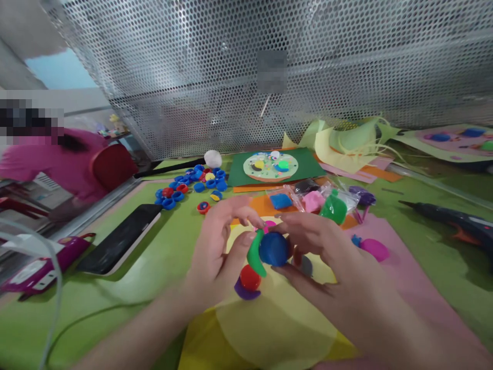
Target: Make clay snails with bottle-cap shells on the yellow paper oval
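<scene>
My right hand (331, 252) grips a blue bottle cap (274, 250) between thumb and fingers, above the paper. Against the cap's left side lies a curved strip of green modelling clay (254, 257), pinched by the thumb and fingers of my left hand (217, 246). Just below, a red cap (250, 278) with a purple clay crescent (246, 292) along its lower edge sits on a pale yellow paper circle (277, 329). A pink piece (269, 225) and a grey round piece (306, 265) show partly behind my hands.
Bagged clay, including a green lump (334, 206), lies beyond my hands. Several bottle caps (177, 196) and a phone (123, 239) are at left. A glue gun (454, 218) rests at right. A decorated paper circle (270, 167) stands behind. A person in pink (50, 164) is at far left.
</scene>
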